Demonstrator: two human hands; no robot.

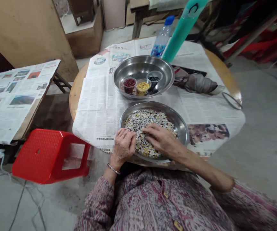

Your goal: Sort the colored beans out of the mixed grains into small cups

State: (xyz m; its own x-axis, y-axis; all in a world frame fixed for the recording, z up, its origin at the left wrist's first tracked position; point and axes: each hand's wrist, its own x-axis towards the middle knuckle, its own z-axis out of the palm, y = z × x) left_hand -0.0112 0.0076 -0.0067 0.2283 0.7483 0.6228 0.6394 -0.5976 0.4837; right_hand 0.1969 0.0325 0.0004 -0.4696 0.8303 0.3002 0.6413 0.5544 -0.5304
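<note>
Nearest of all, the person's patterned sleeves [95, 199] ran out to two bare forearms, with a metal bangle [113, 168] on the left wrist. The left hand [124, 146] was curled, its fingertips [126, 149] down at the left edge of a mix of small white, dark and yellow grains [140, 125]; whether it gripped any, I cannot tell. The right hand [161, 139] lay open, fingers spread flat across the mix, as if to spread it thin. The mix filled a shallow steel dish [180, 128] set at the table's near edge, seemingly to keep it within easy reach of both hands. Newspaper [90, 112] covered the round wooden table [77, 93], probably to catch strays. To the left stood a red plastic stool [44, 157]. Farther on, a larger steel basin [138, 69] held three small cups, of red beans [129, 85], yellow grains [142, 86] and black beans [153, 78], their kinds kept apart. Right of it lay a folded grey umbrella [193, 81]. At the far edge stood a plastic water bottle [162, 37] with a blue cap, beside a teal cylinder [183, 29].
</note>
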